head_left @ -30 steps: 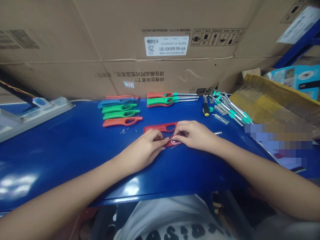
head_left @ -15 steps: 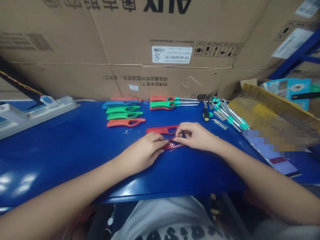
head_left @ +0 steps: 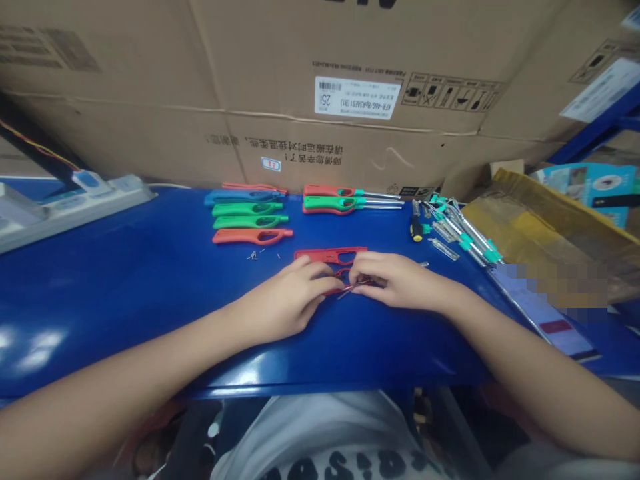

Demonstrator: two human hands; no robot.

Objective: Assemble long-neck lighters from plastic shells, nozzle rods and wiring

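Note:
My left hand (head_left: 285, 297) is closed on a red lighter handle half (head_left: 334, 291) just above the blue table. My right hand (head_left: 400, 280) pinches at the other end of that half, by a thin wire; its fingertips hide what they grip. Right behind both hands lies a second red handle half (head_left: 325, 255), its hollow inside facing up. Farther left, orange, green and blue handle halves (head_left: 250, 222) lie in a row. Lighters with metal tubes (head_left: 355, 202) lie together at the back middle.
Small screws (head_left: 253, 255) lie left of the hands. At right are a screwdriver (head_left: 416, 230), clear fuel tanks (head_left: 444, 249), metal tubes with green fittings (head_left: 475, 240) and a phone (head_left: 555, 320). A power strip (head_left: 100, 207) sits at left, and a big cardboard box (head_left: 280, 87) stands behind.
My right fingers have shifted slightly over the red half and now cover more of the wire. The held half appears more tilted. The camera view has shifted a little.

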